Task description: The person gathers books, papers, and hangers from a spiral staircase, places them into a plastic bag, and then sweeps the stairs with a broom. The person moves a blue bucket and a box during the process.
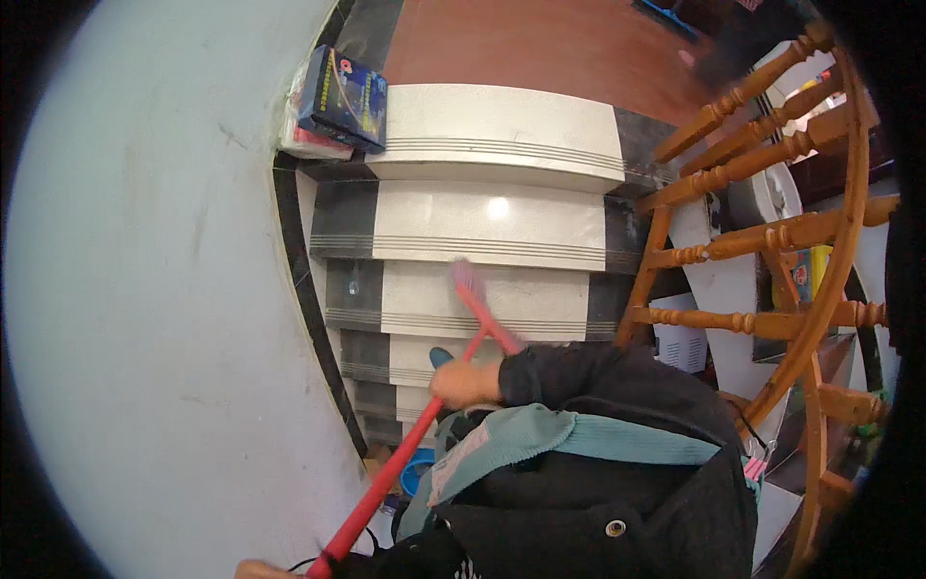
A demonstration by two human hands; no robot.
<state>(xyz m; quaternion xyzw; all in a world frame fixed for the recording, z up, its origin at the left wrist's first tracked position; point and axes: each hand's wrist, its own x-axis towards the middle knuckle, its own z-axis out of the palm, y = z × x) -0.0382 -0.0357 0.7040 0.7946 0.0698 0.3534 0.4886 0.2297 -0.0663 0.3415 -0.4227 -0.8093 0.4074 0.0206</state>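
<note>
A pink-red broom [481, 311] reaches down across the pale face of a stair step [427, 286]; its head is blurred. My right hand [466, 383], in a black sleeve, is closed around the thin lower part of the red handle [391, 470]. At the bottom edge, my left hand [260, 570] is at the handle's upper end, mostly cut off by the picture's rim. The tip of a blue shoe [440, 356] shows beside my right hand. A black garment with a teal strap [636, 434] fills the lower middle.
A grey-white wall [159, 289] runs along the left. Wooden banisters [752, 170] curve along the right. A dark printed box [347, 98] lies on a plastic-wrapped pack at the upper left. A blue container [417, 472] stands low down. A blurred dark figure, apparently a person [745, 43], is at the upper right.
</note>
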